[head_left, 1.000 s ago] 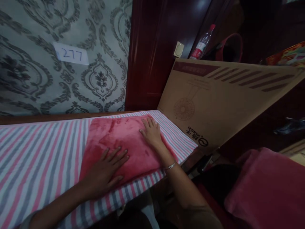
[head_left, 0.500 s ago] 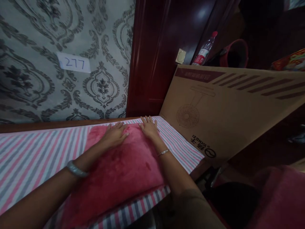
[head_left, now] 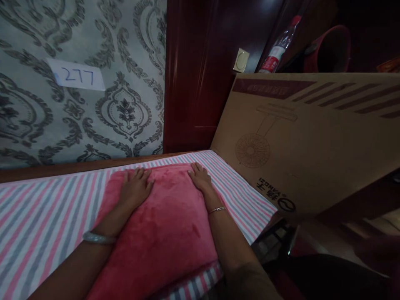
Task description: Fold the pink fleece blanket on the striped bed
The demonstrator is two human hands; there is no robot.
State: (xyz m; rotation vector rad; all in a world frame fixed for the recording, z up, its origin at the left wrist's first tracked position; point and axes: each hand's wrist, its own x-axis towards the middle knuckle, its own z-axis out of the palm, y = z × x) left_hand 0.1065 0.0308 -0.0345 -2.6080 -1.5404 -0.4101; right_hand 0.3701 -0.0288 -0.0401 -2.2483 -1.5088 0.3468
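Note:
A pink plush cushion or folded plush cloth point(head_left: 165, 225) lies flat on a striped sheet point(head_left: 59, 208); I cannot tell which it is. My left hand point(head_left: 136, 187) rests palm down on its far left part, fingers stretched out. At its far right corner lies my right hand point(head_left: 200, 177), also flat with fingers extended. Neither hand grips anything. The left wrist wears a pale bangle point(head_left: 99, 238) and the right a thin metal bracelet point(head_left: 218, 209).
A large cardboard box point(head_left: 300, 146) stands along the sheet's right side. Behind it are a bottle with a red cap point(head_left: 278, 50) and a round reddish container point(head_left: 331, 50). Patterned wallpaper point(head_left: 125, 108) with a paper marked 277 point(head_left: 78, 76) and a dark red door panel point(head_left: 193, 83) rise at the back.
My left hand has slid left across the pink plush, away from my right hand. The right hand stays at the far right corner. The view has shifted slightly.

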